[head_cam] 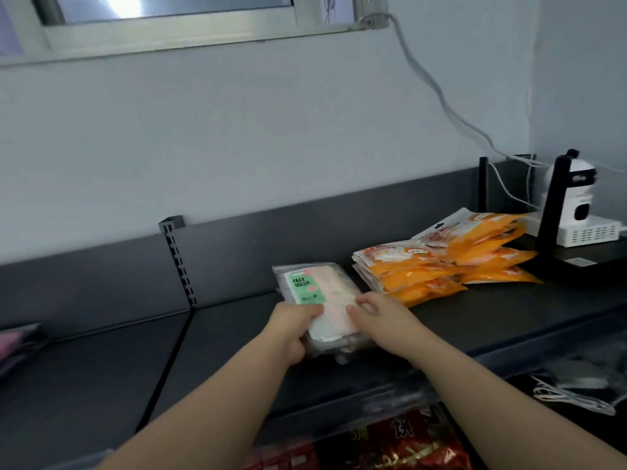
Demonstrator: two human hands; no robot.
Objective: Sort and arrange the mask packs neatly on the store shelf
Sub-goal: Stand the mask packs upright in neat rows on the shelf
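Observation:
A small stack of clear face mask packs (317, 286), the top one with a green "FACE MASK" label and pale pink masks inside, lies on the dark top shelf (237, 334). My left hand (293, 325) grips the stack's near left edge, thumb on top. On the near right edge rests my right hand (376, 315), fingers bent over the top pack. To the right lie orange-and-white mask packs (424, 276) in two loose, slanting piles.
A white security camera (582, 201) on a white box stands at the far right, behind a black post (553, 212). A pink pack (13, 344) lies at the left edge. Red packets (390, 446) and a clear bag with cord (576, 388) sit on the lower shelf.

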